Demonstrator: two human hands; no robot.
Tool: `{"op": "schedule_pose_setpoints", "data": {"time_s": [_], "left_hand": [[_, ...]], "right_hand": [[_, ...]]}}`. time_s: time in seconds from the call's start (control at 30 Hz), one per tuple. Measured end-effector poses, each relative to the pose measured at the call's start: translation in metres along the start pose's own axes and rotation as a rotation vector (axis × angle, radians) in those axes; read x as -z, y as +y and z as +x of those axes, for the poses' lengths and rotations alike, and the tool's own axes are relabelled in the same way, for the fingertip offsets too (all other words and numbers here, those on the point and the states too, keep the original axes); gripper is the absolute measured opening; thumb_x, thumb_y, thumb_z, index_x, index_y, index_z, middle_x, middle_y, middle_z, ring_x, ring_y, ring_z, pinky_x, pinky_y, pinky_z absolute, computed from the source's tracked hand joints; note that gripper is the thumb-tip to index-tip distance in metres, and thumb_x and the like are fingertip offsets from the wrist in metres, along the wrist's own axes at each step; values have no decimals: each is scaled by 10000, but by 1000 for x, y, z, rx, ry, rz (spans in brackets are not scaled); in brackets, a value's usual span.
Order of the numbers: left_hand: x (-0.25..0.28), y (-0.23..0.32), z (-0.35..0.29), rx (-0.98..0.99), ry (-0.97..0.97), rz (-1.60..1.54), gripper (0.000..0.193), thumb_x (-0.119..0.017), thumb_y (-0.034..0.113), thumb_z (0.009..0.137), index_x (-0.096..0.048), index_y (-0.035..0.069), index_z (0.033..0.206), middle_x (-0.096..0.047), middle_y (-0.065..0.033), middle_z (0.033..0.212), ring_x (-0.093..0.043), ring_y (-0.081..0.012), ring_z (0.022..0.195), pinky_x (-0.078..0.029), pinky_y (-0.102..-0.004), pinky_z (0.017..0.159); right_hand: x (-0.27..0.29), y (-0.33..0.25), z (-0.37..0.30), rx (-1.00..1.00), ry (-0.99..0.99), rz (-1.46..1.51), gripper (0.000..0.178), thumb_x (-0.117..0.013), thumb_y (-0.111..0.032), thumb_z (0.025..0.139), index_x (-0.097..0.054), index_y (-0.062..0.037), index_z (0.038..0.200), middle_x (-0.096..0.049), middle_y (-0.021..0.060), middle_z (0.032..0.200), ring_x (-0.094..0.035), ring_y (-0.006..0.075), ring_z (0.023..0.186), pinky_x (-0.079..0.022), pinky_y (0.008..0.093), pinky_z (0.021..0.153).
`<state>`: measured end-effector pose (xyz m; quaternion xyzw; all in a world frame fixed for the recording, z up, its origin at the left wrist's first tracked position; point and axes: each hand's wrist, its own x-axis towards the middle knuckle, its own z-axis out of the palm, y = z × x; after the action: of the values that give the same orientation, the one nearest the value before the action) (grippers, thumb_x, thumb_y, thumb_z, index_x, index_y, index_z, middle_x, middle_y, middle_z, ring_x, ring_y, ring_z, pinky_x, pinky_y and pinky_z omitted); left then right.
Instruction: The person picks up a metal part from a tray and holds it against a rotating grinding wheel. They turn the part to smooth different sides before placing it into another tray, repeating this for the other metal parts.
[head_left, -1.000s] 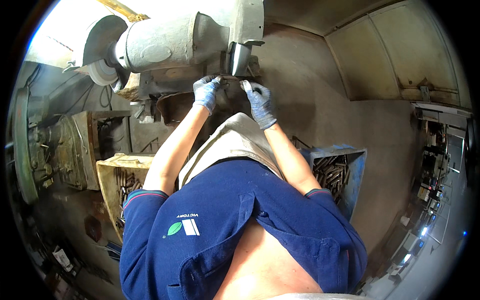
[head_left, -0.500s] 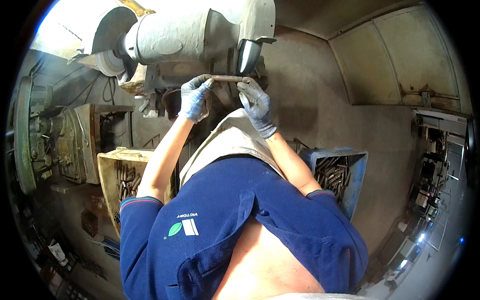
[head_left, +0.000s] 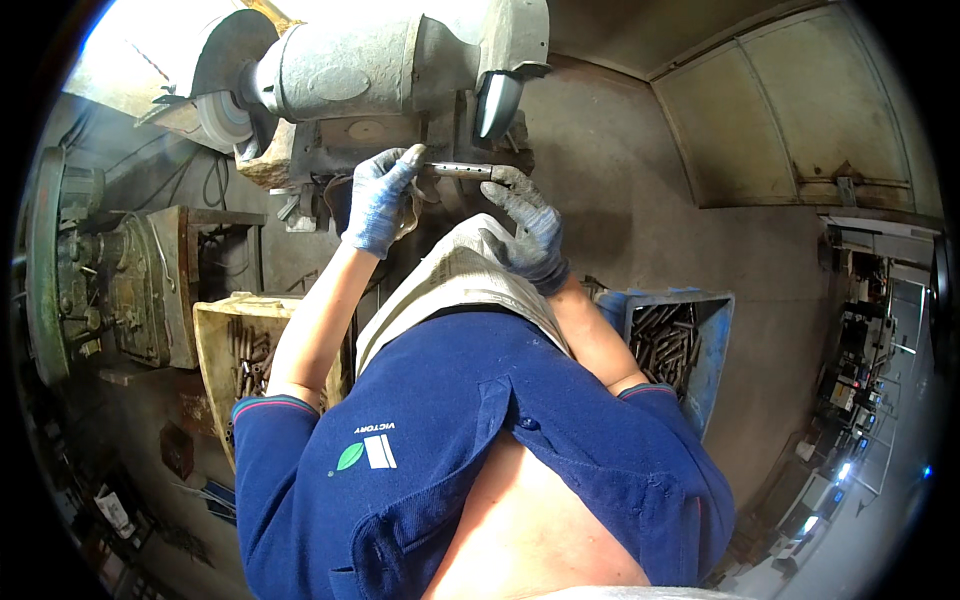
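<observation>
A short metal tube (head_left: 460, 170) with a row of small dark holes lies level between my two gloved hands, in front of a bench grinder (head_left: 345, 70). My left hand (head_left: 378, 205) pinches its left end, the thumb pointing up. Around the right end, the fingertips of my right hand (head_left: 532, 228) are closed, with the palm side partly in view. Both gloves are blue-grey and dirty at the fingers. Just above the tube's right end is the grinder's right wheel (head_left: 498, 106), apart from the tube.
The grinder's pale left wheel (head_left: 222, 120) is at upper left. A yellow bin (head_left: 208, 345) with metal pieces stands left of my body, a blue bin (head_left: 712, 375) with similar pieces right. A green machine (head_left: 125, 285) stands far left. A light apron (head_left: 430, 285) covers my lap.
The tube has come slightly down from the wheel and turned, so its row of holes shows. My right hand has lowered and rolled; my left thumb has lifted.
</observation>
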<state>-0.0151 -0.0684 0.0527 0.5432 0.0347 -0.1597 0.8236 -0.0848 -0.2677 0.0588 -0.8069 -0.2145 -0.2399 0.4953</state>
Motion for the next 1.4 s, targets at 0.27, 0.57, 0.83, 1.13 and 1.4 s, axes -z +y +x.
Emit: {"op": "schedule_pose_setpoints", "data": {"time_s": [0.27, 0.57, 0.83, 1.13, 1.4], "left_hand": [[-3, -9, 5, -122, -98, 100, 123, -664, 91, 830, -653, -22, 877, -664, -49, 784, -562, -65, 673, -440, -198, 610], [-6, -18, 18, -8, -108, 109, 100, -633, 62, 850, -639, -19, 907, -643, -30, 757, -559, -72, 661, -455, -215, 618], [-6, -65, 49, -70, -69, 118, 77, -605, 31, 860, -640, -22, 904, -667, -74, 813, -615, -116, 692, -486, -227, 630], [-44, -102, 70, 150, 60, -311, 127, -575, 24, 880, -600, -58, 973, -651, -143, 867, -654, -239, 786, -558, -322, 762], [-34, -102, 78, 106, 129, -209, 110, -573, 7, 876, -592, -64, 958, -647, -134, 853, -646, -218, 760, -561, -334, 761]], "right_hand": [[-6, 19, -10, -100, 112, 86, 324, -695, -71, 756, -632, 9, 1064, -587, 200, 1129, -573, 329, 1064, -436, 368, 937], [-5, 26, -11, -190, 158, 90, 260, -664, 1, 774, -662, -7, 1033, -594, 141, 1143, -568, 235, 1074, -444, 316, 926], [-6, 67, -27, -429, 177, 280, 197, -539, -17, 893, -631, 43, 1057, -570, 132, 1144, -588, 207, 1010, -507, 342, 899], [10, 104, -21, -649, 306, 438, 118, -636, -96, 857, -690, -21, 931, -681, 33, 907, -600, 102, 861, -477, 269, 797], [-8, 122, -25, -666, 277, 472, 191, -606, -142, 887, -658, 18, 976, -655, 86, 955, -606, 156, 882, -487, 298, 839]]}}
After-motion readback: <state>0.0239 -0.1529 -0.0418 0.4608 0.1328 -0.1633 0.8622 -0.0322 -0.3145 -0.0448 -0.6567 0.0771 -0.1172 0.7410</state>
